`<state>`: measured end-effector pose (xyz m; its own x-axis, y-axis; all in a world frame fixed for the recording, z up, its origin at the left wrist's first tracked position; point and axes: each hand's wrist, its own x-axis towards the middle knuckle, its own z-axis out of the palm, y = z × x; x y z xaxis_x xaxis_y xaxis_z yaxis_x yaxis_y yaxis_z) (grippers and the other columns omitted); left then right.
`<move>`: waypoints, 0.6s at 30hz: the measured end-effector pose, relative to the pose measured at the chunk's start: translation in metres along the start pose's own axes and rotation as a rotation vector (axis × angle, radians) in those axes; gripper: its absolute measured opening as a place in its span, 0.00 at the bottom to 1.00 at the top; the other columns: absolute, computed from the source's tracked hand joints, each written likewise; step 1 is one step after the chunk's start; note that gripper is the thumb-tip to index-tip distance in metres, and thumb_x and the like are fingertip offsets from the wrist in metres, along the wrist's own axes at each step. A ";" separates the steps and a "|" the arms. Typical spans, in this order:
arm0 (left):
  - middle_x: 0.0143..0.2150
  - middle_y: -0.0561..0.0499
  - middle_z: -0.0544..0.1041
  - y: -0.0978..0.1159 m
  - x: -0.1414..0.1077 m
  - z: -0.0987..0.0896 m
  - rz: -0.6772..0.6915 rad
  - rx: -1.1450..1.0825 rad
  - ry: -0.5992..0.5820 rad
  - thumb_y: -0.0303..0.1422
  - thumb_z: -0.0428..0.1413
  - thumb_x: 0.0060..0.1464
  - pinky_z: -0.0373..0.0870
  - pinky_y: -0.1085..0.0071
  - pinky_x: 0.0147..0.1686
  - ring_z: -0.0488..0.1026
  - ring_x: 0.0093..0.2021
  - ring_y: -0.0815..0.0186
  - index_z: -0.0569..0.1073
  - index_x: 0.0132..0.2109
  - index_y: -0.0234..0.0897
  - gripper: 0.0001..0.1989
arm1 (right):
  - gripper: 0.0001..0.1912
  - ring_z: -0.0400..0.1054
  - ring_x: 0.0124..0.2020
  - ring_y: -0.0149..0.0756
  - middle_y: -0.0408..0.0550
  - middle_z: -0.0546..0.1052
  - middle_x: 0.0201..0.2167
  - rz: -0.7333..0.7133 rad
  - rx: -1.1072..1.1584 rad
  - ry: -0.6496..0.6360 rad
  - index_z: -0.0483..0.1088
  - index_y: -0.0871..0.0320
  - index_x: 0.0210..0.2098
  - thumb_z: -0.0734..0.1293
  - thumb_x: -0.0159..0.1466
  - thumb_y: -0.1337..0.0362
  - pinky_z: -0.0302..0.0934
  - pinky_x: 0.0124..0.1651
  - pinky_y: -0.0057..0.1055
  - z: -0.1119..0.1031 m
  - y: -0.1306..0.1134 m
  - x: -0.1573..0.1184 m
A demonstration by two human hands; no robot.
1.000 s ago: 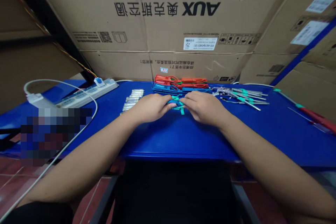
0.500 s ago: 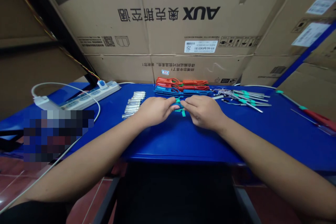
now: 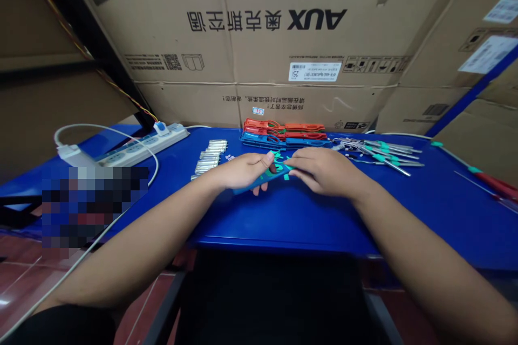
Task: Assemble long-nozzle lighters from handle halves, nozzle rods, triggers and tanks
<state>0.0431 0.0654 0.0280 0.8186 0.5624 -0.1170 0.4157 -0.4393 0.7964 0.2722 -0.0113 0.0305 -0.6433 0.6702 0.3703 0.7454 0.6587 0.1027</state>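
A flat blue plastic strip (image 3: pixel 247 189) carrying small green tabs (image 3: pixel 286 176) is held across the body, tilted and apparently just off a blue table (image 3: pixel 324 226); its free end projects left and downward. The left hand (image 3: pixel 243 170) has its grip closed on the strip, thumb above and fingers passing beneath. The right hand (image 3: pixel 324 175) has its grip closed on the tabbed section, with the fingers laid over it. The strip is judged light and fairly stiff, with smooth faces that may slip; the flat body seems the safest hold, the tabs perhaps delicate. Beyond the strip lie stacked red and blue plastic strips (image 3: pixel 283 135). To its left stand silvery metal cylinders (image 3: pixel 209 156), and further left a white power strip (image 3: pixel 125 148). To its right lie thin metal rods with green collars (image 3: pixel 382 157), and further right a red-handled tool (image 3: pixel 496 187).
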 end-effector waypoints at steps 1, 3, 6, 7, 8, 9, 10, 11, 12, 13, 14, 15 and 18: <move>0.31 0.49 0.79 -0.001 -0.001 -0.001 -0.023 -0.052 -0.028 0.57 0.36 0.65 0.67 0.73 0.23 0.73 0.21 0.69 0.70 0.44 0.36 0.31 | 0.14 0.70 0.37 0.39 0.52 0.78 0.37 0.006 0.038 -0.026 0.75 0.59 0.45 0.59 0.70 0.62 0.61 0.39 0.34 -0.001 0.002 -0.002; 0.32 0.49 0.80 -0.002 -0.002 -0.005 -0.056 -0.072 -0.065 0.57 0.44 0.63 0.66 0.74 0.23 0.73 0.22 0.70 0.72 0.42 0.36 0.27 | 0.14 0.70 0.36 0.37 0.50 0.78 0.36 0.028 0.084 -0.070 0.76 0.58 0.44 0.60 0.70 0.61 0.61 0.38 0.33 -0.002 0.005 -0.005; 0.31 0.51 0.79 -0.003 -0.001 -0.009 -0.033 -0.053 -0.046 0.51 0.54 0.59 0.67 0.74 0.25 0.74 0.24 0.69 0.72 0.39 0.37 0.20 | 0.13 0.70 0.39 0.40 0.51 0.78 0.38 0.042 0.069 -0.014 0.75 0.57 0.46 0.60 0.69 0.62 0.63 0.40 0.36 -0.001 0.006 -0.005; 0.31 0.52 0.79 -0.004 0.000 -0.009 0.000 -0.074 -0.005 0.50 0.55 0.58 0.68 0.74 0.26 0.74 0.26 0.69 0.73 0.38 0.36 0.19 | 0.12 0.70 0.41 0.42 0.52 0.78 0.40 0.068 0.046 0.071 0.74 0.56 0.47 0.61 0.69 0.62 0.63 0.42 0.39 -0.001 0.004 -0.004; 0.30 0.52 0.78 -0.004 0.002 -0.007 0.038 -0.126 0.054 0.49 0.56 0.59 0.68 0.73 0.28 0.74 0.27 0.68 0.73 0.37 0.36 0.19 | 0.12 0.69 0.43 0.44 0.53 0.77 0.42 0.118 0.024 0.191 0.73 0.55 0.47 0.62 0.68 0.62 0.63 0.44 0.41 -0.001 0.002 -0.003; 0.31 0.52 0.78 -0.005 0.005 -0.005 0.079 -0.215 0.130 0.49 0.56 0.59 0.69 0.73 0.30 0.74 0.29 0.68 0.74 0.37 0.36 0.18 | 0.11 0.69 0.45 0.45 0.53 0.77 0.43 0.195 0.015 0.337 0.73 0.55 0.46 0.63 0.67 0.62 0.63 0.46 0.44 0.001 -0.002 0.000; 0.32 0.52 0.77 -0.005 0.008 -0.002 0.119 -0.336 0.212 0.48 0.57 0.58 0.70 0.72 0.32 0.74 0.31 0.68 0.74 0.38 0.36 0.18 | 0.09 0.69 0.44 0.45 0.53 0.76 0.43 0.292 0.039 0.476 0.71 0.55 0.45 0.64 0.66 0.62 0.63 0.47 0.45 0.003 -0.006 0.003; 0.33 0.52 0.77 -0.005 0.011 0.003 0.156 -0.474 0.288 0.47 0.58 0.58 0.70 0.71 0.34 0.74 0.32 0.68 0.73 0.40 0.37 0.16 | 0.08 0.70 0.42 0.44 0.53 0.76 0.40 0.394 0.112 0.581 0.70 0.55 0.43 0.63 0.66 0.61 0.63 0.46 0.44 0.006 -0.011 0.006; 0.34 0.53 0.77 -0.004 0.014 0.008 0.192 -0.613 0.351 0.46 0.60 0.56 0.70 0.71 0.36 0.74 0.33 0.68 0.72 0.42 0.38 0.16 | 0.07 0.70 0.39 0.42 0.51 0.76 0.37 0.478 0.232 0.634 0.67 0.55 0.42 0.63 0.66 0.60 0.65 0.44 0.42 0.011 -0.016 0.010; 0.35 0.54 0.76 -0.004 0.017 0.013 0.228 -0.735 0.394 0.45 0.62 0.54 0.70 0.71 0.37 0.74 0.34 0.69 0.70 0.43 0.40 0.16 | 0.08 0.71 0.35 0.39 0.48 0.75 0.35 0.531 0.391 0.620 0.65 0.54 0.42 0.63 0.66 0.58 0.65 0.40 0.39 0.017 -0.021 0.014; 0.35 0.56 0.76 -0.004 0.020 0.018 0.260 -0.824 0.418 0.44 0.64 0.52 0.70 0.72 0.38 0.74 0.35 0.69 0.69 0.44 0.40 0.18 | 0.11 0.71 0.31 0.37 0.46 0.75 0.33 0.545 0.563 0.557 0.62 0.53 0.44 0.63 0.66 0.56 0.65 0.35 0.36 0.023 -0.025 0.018; 0.35 0.57 0.75 -0.003 0.022 0.023 0.284 -0.872 0.430 0.43 0.65 0.51 0.70 0.73 0.39 0.73 0.35 0.70 0.68 0.43 0.41 0.19 | 0.15 0.70 0.29 0.35 0.44 0.75 0.33 0.535 0.702 0.476 0.59 0.53 0.47 0.65 0.65 0.54 0.65 0.32 0.33 0.029 -0.028 0.022; 0.35 0.57 0.74 -0.003 0.025 0.031 0.294 -0.854 0.450 0.47 0.65 0.50 0.68 0.74 0.42 0.73 0.39 0.70 0.68 0.43 0.40 0.21 | 0.23 0.67 0.22 0.31 0.41 0.75 0.31 0.540 0.775 0.363 0.54 0.54 0.54 0.64 0.65 0.55 0.59 0.26 0.28 0.040 -0.032 0.027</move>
<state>0.0750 0.0588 0.0045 0.5442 0.8020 0.2464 -0.3459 -0.0531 0.9368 0.2241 -0.0007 0.0004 -0.0655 0.8847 0.4616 0.5186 0.4254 -0.7417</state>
